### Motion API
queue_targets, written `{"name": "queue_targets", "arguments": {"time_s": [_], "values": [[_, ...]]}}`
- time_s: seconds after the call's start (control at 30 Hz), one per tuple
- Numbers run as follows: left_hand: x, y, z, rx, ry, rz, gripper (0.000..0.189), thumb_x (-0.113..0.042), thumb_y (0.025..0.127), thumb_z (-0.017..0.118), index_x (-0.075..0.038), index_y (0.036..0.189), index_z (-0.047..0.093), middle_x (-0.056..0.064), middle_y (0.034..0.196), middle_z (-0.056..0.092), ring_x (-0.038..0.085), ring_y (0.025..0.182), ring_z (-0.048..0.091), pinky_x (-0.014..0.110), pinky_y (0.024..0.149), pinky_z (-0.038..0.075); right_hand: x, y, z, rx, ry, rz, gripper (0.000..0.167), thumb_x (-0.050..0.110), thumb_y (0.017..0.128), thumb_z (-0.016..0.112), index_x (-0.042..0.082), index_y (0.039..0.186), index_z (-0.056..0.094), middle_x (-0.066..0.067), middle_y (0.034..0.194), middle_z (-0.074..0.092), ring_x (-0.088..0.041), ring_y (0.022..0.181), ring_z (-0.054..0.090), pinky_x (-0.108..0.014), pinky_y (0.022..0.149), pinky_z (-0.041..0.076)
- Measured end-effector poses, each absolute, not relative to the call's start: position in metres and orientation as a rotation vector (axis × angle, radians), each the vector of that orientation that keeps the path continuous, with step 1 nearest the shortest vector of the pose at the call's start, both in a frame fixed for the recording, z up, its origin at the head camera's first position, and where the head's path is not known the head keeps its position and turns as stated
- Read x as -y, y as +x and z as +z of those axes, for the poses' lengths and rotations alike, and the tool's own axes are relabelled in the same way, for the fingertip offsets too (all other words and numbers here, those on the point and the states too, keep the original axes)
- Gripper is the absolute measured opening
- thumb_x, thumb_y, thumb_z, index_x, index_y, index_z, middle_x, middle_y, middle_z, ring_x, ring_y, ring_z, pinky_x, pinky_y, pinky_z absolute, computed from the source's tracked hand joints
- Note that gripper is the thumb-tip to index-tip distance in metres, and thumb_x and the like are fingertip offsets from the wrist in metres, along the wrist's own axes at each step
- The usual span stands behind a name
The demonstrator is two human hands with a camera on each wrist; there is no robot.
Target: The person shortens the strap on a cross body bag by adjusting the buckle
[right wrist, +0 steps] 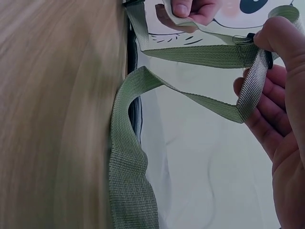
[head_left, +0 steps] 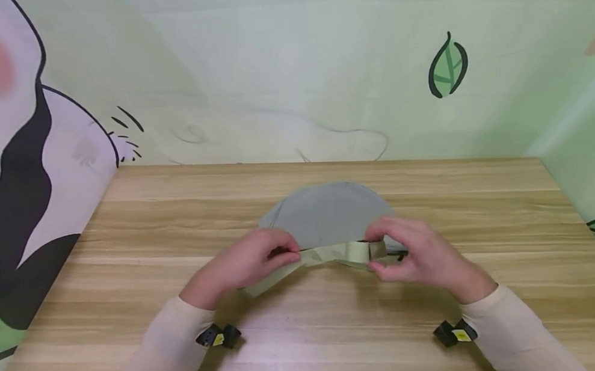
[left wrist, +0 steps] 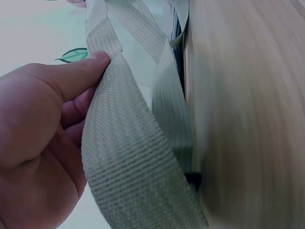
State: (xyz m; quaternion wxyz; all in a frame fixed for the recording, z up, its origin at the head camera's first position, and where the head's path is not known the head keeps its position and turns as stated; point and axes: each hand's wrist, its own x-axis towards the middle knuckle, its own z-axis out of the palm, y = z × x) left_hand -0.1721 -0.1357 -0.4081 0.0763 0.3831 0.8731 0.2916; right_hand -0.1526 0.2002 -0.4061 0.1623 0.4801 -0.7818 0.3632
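Observation:
A flat grey half-round piece (head_left: 333,212), which looks like fabric, lies on the wooden table with its curved edge away from me. In front of it a pale green webbing strap (head_left: 323,255) is lifted between both hands. My left hand (head_left: 256,256) pinches the strap between thumb and fingers. My right hand (head_left: 419,254) grips a loop of the strap by a black slider buckle (right wrist: 270,59), with the thumb on the webbing. In the left wrist view the strap (left wrist: 124,129) hangs in a broad curve; a small black fitting (left wrist: 193,180) shows beside it.
The wooden table (head_left: 314,341) meets a pale green backdrop (head_left: 263,62) printed with a panda and leaves at the back and sides. Each wrist wears a small black device, one at the left wrist (head_left: 218,337) and one at the right wrist (head_left: 455,333).

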Motion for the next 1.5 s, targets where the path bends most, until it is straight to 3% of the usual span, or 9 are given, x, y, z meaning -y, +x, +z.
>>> {"name": "queue_targets", "arguments": {"time_s": [0.23, 0.57, 0.87, 1.1, 1.5], "values": [[0.15, -0.173, -0.41, -2.603, 1.184, 0.873, 0.009, -0.014, 0.105, 0.07, -0.012, 0.097, 0.074, -0.006, 0.089, 0.07, 0.004, 0.082, 0.059, 0.029, 0.08, 0.056, -0.205, -0.152, -0.406, 2.228, 1.353, 1.058, 0.027, 0.004, 0.083, 0.082, 0.006, 0.107, 0.07, 0.0, 0.099, 0.074, -0.013, 0.089, 0.068, -0.02, 0.084, 0.057], [0.169, -0.173, -0.417, -2.602, 1.014, 0.98, 0.005, -0.016, 0.106, 0.069, -0.015, 0.102, 0.072, -0.008, 0.093, 0.068, 0.008, 0.088, 0.06, 0.03, 0.084, 0.055, -0.212, -0.151, -0.407, 2.246, 1.322, 1.072, 0.031, 0.002, 0.081, 0.083, 0.007, 0.108, 0.07, 0.001, 0.099, 0.074, -0.012, 0.089, 0.069, -0.018, 0.086, 0.057], [0.19, -0.172, -0.418, -2.522, 0.841, 1.142, 0.006, -0.018, 0.106, 0.071, -0.017, 0.106, 0.077, -0.007, 0.1, 0.073, 0.011, 0.095, 0.065, 0.027, 0.087, 0.056, -0.216, -0.15, -0.406, 2.252, 1.305, 1.087, 0.023, 0.014, 0.091, 0.081, 0.004, 0.109, 0.07, -0.003, 0.1, 0.075, -0.015, 0.092, 0.07, -0.013, 0.093, 0.055], [0.204, -0.172, -0.42, -2.446, 0.814, 1.225, 0.006, -0.013, 0.106, 0.07, -0.014, 0.105, 0.076, -0.002, 0.101, 0.074, 0.012, 0.092, 0.063, 0.026, 0.082, 0.054, -0.22, -0.15, -0.405, 2.263, 1.306, 1.088, 0.028, 0.007, 0.085, 0.083, 0.004, 0.11, 0.07, -0.002, 0.1, 0.075, -0.013, 0.091, 0.069, -0.015, 0.091, 0.056], [0.22, -0.173, -0.422, -2.398, 0.776, 1.254, 0.007, -0.013, 0.106, 0.069, -0.013, 0.105, 0.076, 0.0, 0.1, 0.072, 0.012, 0.088, 0.06, 0.024, 0.076, 0.052, -0.221, -0.149, -0.402, 2.264, 1.302, 1.085, 0.028, 0.008, 0.085, 0.083, 0.005, 0.109, 0.07, -0.001, 0.097, 0.073, -0.013, 0.09, 0.067, -0.017, 0.087, 0.056]]}}
